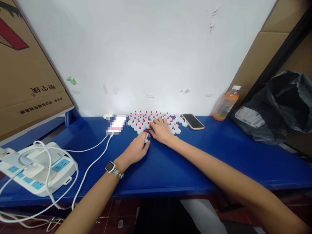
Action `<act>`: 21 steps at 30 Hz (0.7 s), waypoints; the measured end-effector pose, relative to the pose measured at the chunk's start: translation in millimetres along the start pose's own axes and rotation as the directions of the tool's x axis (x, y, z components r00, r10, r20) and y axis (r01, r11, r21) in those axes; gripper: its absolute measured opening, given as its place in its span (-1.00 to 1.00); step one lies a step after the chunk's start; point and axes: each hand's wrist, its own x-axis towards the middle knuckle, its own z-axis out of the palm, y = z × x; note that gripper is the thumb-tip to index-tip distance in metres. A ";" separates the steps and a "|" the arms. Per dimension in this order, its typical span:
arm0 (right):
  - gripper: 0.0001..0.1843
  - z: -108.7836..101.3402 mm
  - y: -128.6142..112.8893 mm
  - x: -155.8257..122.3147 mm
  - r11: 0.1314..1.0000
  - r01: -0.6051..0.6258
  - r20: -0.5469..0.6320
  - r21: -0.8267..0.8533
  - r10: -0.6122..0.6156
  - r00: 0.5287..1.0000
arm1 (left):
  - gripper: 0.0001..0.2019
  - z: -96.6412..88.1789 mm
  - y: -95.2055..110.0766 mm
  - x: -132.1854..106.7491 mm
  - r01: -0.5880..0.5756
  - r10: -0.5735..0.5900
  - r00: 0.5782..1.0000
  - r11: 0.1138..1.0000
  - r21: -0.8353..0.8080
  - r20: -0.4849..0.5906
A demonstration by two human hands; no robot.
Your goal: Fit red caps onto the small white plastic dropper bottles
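Several white nozzle caps with red tips [140, 118] stand upright in a cluster against the wall. In front of them, my left hand [136, 149] is closed around a white cap [146, 138], held tilted between thumb and fingers. Small red tips [146, 131] show just above that hand. Close by on the right, my right hand [161, 130] is curled over the front of the cluster, its fingertips near the left hand's fingers. Whatever its fingers hold is hidden. A few white caps without red tips [184, 123] lie at the cluster's right end.
A phone [193, 121] lies right of the caps, with an orange drink bottle [226, 103] and dark plastic bag [268, 110] beyond. A blurred device [117, 124] on a cable lies left. A power strip [40, 169] with looping white cables covers the blue table's [175, 169] left end.
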 end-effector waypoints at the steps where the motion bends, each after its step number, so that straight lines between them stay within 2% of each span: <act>1: -0.75 -0.7 1.5 -1.0 1.000 -0.005 -0.010 0.002 0.005 1.000 | -0.75 -0.3 -0.8 0.0 0.002 -0.002 1.000 1.000 0.002 -0.003; 6: -0.75 1.3 7.5 1.1 0.999 0.048 0.019 0.010 -0.049 0.999 | -0.78 -4.6 -8.7 -0.6 0.062 -0.058 0.997 0.995 0.072 -0.059; 10: -0.77 2.5 9.2 7.4 0.998 0.065 0.027 0.023 -0.066 0.997 | -0.79 -7.4 -11.8 -1.0 0.071 -0.068 0.997 0.992 0.107 -0.034; 12: -0.81 -1.8 10.3 6.4 0.995 0.063 0.003 0.075 -0.063 0.998 | -0.79 -7.8 -10.4 -1.1 0.074 -0.072 0.997 0.991 0.115 -0.021; 14: -0.86 -8.6 11.2 0.0 0.974 0.013 -0.055 0.226 0.000 0.998 | -0.77 -7.4 -7.4 -1.2 0.066 -0.064 0.998 0.993 0.095 -0.020; 16: -0.89 -15.0 10.7 -11.2 0.871 -0.070 -0.102 0.487 0.136 0.985 | -0.73 -5.5 -3.2 -1.3 0.035 -0.035 0.999 0.998 0.047 -0.017; 18: -0.86 -18.0 7.9 -24.2 0.673 -0.125 -0.085 0.729 0.270 0.959 | -0.66 -1.9 1.6 -1.4 0.005 -0.005 1.000 1.000 -0.006 -0.010; 21: -0.73 -14.4 0.1 -38.7 0.399 -0.144 -0.008 0.906 0.355 0.935 | -0.52 5.5 7.7 -1.4 -0.003 0.002 1.000 1.000 -0.031 -0.017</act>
